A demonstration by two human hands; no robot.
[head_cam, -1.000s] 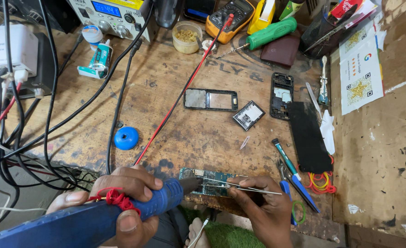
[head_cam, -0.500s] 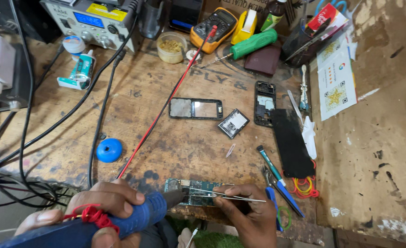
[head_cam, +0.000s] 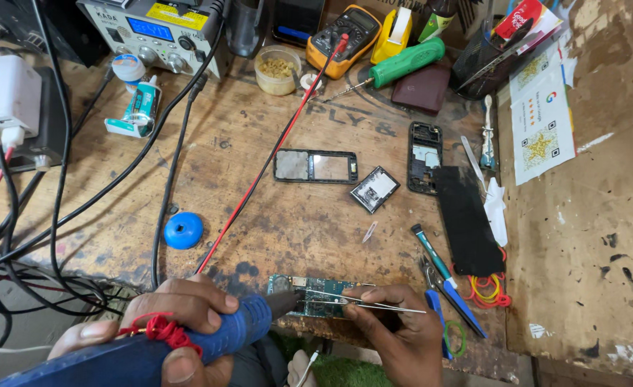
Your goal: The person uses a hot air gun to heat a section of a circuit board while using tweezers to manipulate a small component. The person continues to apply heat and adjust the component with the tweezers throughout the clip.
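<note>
Circuit board (head_cam: pixel 315 295) lies at the bench's near edge. Left hand (head_cam: pixel 162 315), fingers wrapped around the blue hot-air tool (head_cam: pixel 187 342), has brought its nozzle onto the board. Right hand (head_cam: pixel 395 331) pinches tweezers (head_cam: pixel 366 305) over the same spot; both remain steady, heating appears underway.

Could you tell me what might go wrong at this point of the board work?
The hot-air tool in the left hand points at the board close to the right hand holding tweezers, so fingers could be burned. The board lies at the table edge and might slip off. Cables lie near the left hand and could snag.
</note>
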